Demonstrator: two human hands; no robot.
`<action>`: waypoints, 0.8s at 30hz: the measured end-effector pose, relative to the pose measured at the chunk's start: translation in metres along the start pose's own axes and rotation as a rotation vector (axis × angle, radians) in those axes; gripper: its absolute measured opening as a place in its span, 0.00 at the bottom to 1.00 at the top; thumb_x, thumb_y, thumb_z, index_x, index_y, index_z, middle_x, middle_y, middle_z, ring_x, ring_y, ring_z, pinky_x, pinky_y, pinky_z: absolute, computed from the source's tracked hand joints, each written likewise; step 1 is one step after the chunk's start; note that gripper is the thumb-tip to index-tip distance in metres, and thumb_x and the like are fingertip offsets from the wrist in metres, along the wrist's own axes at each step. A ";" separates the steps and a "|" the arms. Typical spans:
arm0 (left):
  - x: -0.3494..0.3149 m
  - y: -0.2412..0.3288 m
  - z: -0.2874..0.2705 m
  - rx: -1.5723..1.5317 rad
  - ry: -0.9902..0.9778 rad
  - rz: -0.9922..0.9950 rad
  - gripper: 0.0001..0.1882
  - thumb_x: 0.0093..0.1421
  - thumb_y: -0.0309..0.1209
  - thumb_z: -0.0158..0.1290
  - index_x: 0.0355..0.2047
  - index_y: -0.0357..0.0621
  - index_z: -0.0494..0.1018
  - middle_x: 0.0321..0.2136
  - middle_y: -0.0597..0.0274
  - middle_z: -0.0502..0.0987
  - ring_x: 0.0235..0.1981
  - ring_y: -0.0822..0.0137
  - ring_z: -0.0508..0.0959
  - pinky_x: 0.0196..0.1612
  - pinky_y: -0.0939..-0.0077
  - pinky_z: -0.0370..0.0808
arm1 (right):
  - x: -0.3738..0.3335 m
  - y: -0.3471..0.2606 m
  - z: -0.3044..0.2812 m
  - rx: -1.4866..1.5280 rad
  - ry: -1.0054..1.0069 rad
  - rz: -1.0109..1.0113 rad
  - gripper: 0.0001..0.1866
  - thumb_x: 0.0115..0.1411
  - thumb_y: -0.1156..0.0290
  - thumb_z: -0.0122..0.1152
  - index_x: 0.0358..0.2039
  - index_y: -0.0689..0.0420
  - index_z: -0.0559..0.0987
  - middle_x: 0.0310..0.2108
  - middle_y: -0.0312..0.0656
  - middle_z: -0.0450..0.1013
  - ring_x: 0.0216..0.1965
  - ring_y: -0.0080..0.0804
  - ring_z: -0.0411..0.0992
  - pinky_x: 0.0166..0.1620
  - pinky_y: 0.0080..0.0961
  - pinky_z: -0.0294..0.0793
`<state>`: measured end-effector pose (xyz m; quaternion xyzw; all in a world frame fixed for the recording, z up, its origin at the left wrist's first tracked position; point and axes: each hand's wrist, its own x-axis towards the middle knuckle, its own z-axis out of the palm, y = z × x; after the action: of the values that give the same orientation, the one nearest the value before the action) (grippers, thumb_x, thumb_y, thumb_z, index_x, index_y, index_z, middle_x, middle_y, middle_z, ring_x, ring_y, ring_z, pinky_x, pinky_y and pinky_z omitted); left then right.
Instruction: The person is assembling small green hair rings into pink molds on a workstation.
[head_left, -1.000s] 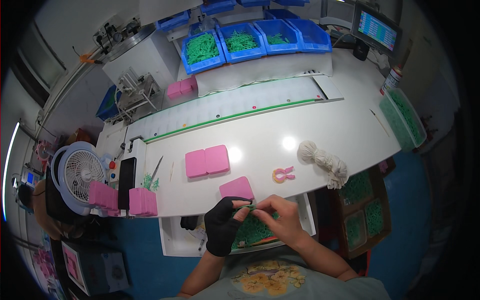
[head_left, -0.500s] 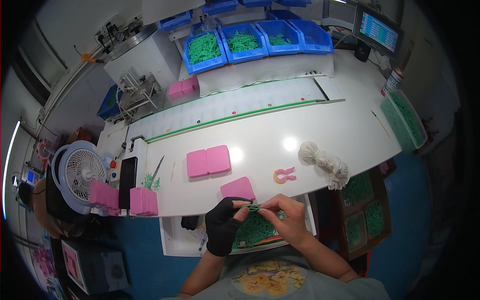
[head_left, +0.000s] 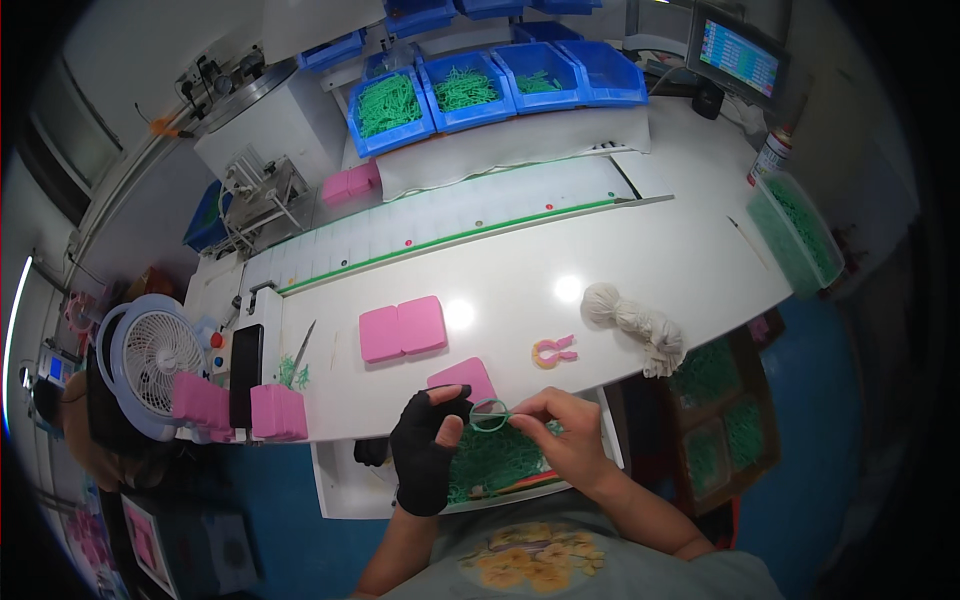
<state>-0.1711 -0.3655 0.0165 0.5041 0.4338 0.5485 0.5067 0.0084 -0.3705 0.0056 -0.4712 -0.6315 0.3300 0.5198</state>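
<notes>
Right hand (head_left: 568, 440) pinches a thin green ring (head_left: 489, 430) by its right edge, thumb and forefinger clamped on it! The ring hangs over the front of the white table, above an open drawer (head_left: 331, 480) of green pieces. Gloved left hand (head_left: 426, 445) sits just beside it, thumb and forefinger apart; whether it touches the ring, I cannot tell.

Up on the table (head_left: 660, 240), a pink block (head_left: 460, 377) lies beyond the hands, a pair of pink blocks (head_left: 402, 329) farther left, a pink clip (head_left: 555, 352) and a knotted pale cloth (head_left: 635, 325) to the right. A long pale channel (head_left: 440, 217) crosses behind, blue bins (head_left: 400, 138) above it. Lit monitor (head_left: 738, 58) far right, fan (head_left: 160, 355) left, blue floor (head_left: 790, 400) below!
</notes>
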 end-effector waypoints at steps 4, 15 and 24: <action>0.005 -0.002 -0.002 0.013 0.098 0.024 0.14 0.65 0.34 0.50 0.43 0.34 0.73 0.38 0.59 0.77 0.39 0.68 0.76 0.47 0.74 0.71 | -0.001 0.001 -0.010 0.002 0.036 0.008 0.05 0.54 0.75 0.66 0.29 0.61 0.79 0.24 0.40 0.76 0.22 0.24 0.73 0.26 0.19 0.70; 0.019 0.007 0.009 0.319 0.069 0.134 0.05 0.62 0.24 0.49 0.33 0.35 0.74 0.31 0.62 0.75 0.34 0.72 0.73 0.42 0.78 0.68 | -0.044 0.016 -0.086 -0.013 0.215 0.208 0.06 0.56 0.72 0.65 0.31 0.62 0.79 0.25 0.39 0.76 0.25 0.21 0.74 0.29 0.19 0.72; 0.036 -0.004 -0.024 0.740 0.003 0.290 0.08 0.56 0.25 0.54 0.38 0.38 0.73 0.40 0.58 0.74 0.42 0.66 0.72 0.43 0.74 0.68 | -0.141 0.118 -0.191 -0.231 0.672 0.504 0.05 0.60 0.73 0.59 0.33 0.62 0.79 0.23 0.36 0.77 0.22 0.17 0.72 0.25 0.15 0.70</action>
<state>-0.1937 -0.3283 0.0141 0.7078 0.5274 0.4217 0.2074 0.2256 -0.4769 -0.1042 -0.7468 -0.3255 0.2021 0.5436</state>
